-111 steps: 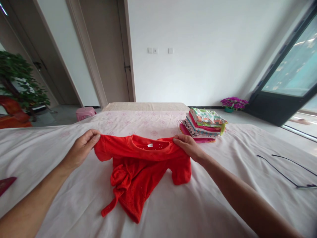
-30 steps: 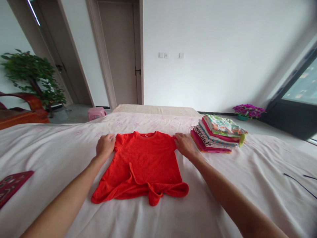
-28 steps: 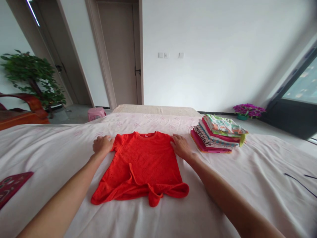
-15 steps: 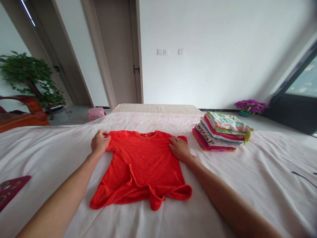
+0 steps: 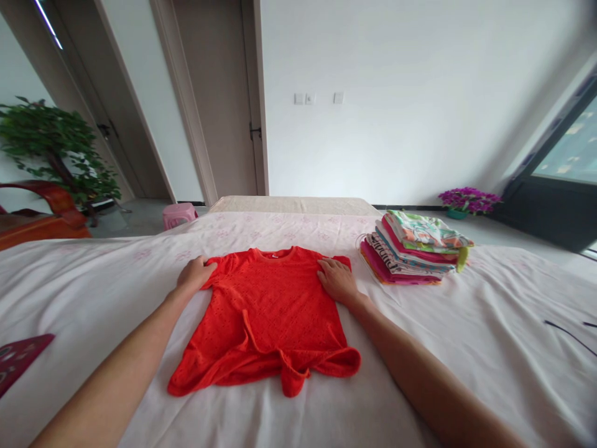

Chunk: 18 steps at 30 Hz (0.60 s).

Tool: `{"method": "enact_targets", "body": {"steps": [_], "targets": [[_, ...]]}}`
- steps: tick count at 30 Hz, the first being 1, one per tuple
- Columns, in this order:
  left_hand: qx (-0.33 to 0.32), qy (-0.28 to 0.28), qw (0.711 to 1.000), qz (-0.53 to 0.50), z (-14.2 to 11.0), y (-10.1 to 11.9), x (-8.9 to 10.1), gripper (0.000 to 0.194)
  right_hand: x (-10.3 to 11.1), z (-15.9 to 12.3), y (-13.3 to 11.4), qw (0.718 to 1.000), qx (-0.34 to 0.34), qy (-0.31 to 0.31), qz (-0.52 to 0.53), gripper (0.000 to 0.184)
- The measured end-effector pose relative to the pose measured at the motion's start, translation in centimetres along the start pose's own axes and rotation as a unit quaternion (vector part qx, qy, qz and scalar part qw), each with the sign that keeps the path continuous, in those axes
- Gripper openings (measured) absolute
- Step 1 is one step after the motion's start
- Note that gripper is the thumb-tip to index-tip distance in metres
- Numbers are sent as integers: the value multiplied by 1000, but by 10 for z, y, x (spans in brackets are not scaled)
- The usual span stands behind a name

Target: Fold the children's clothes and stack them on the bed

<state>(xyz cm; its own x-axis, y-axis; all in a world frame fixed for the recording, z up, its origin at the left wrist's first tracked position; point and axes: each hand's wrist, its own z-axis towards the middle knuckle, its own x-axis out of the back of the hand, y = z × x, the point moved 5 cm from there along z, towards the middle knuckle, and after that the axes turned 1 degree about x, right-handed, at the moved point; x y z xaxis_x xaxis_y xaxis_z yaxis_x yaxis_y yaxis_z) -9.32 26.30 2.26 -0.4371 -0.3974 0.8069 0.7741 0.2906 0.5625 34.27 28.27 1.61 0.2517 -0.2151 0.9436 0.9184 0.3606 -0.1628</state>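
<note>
A red short-sleeved shirt [image 5: 280, 298] with small eyelet holes lies spread on the white bedsheet, neckline away from me. Its hem is bunched and folded up, with a loop of cloth sticking out at the front. My left hand [image 5: 194, 275] pinches the end of the left sleeve, fingers closed on the fabric. On the opposite side my right hand [image 5: 337, 280] rests flat on the shoulder near the right sleeve, its fingers stretched out over the cloth.
A stack of folded clothes [image 5: 415, 249] sits right of the shirt. A dark red patterned object [image 5: 23, 361] lies at the left edge, a thin black cord [image 5: 569, 336] at the far right. Beyond the bed stand a pink stool [image 5: 180, 214] and purple flowers [image 5: 469, 200].
My left hand has drawn inward to the right, pulling the left sleeve in and wrinkling it. My right hand stays on the right shoulder. The view has shifted slightly.
</note>
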Motion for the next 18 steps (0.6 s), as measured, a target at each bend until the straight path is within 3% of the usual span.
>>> {"method": "enact_targets", "body": {"steps": [7,10,13,15,18], "targets": [[46,54,992,103,-2,-10,19,29,1,-1,-1,1000,1,-2,-3,45],[25,68,987,146,-9,-1,23,32,2,-1,-2,1000,0,-5,-5,45],[-100,82,976,174,-17,37,17,35,3,-2,-3,1000,-2,-4,-8,44],[-188,39,968,161,-21,69,2,37,3,-2,-4,1000,-3,0,-9,44],[-238,-26,962,133,-21,110,-26,39,4,-2,-4,1000,-4,1,-9,44]]}}
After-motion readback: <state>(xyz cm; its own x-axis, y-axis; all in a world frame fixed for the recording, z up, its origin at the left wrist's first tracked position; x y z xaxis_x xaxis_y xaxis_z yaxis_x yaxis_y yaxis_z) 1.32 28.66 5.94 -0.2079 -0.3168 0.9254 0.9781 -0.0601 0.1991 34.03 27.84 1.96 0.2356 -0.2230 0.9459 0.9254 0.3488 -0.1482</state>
